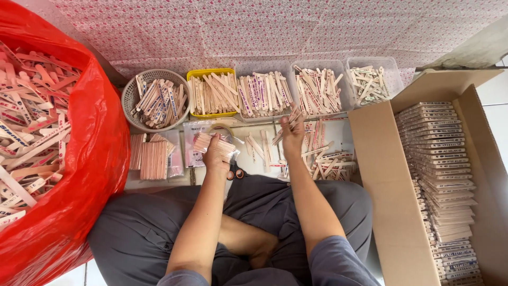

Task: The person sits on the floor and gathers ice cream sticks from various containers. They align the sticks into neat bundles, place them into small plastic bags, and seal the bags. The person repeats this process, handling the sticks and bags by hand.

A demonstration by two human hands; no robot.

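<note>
A person in loose dark grey trousers and a grey-blue top with short sleeves; the sleeve hems end above the elbows, leaving both forearms bare. The left hand point(216, 154) and right hand point(292, 139) wear no gloves, rings or watch, and a foot is bare.

— Bright, even daylight, soft all over; no hard glare, only a mild sheen on the red plastic bag point(90, 159).
— Shadows?
— Faint ones, under the arms and inside the cardboard box point(492, 175).
— Sharpness?
— Mostly crisp; slight wide-angle bending at the edges.
</note>
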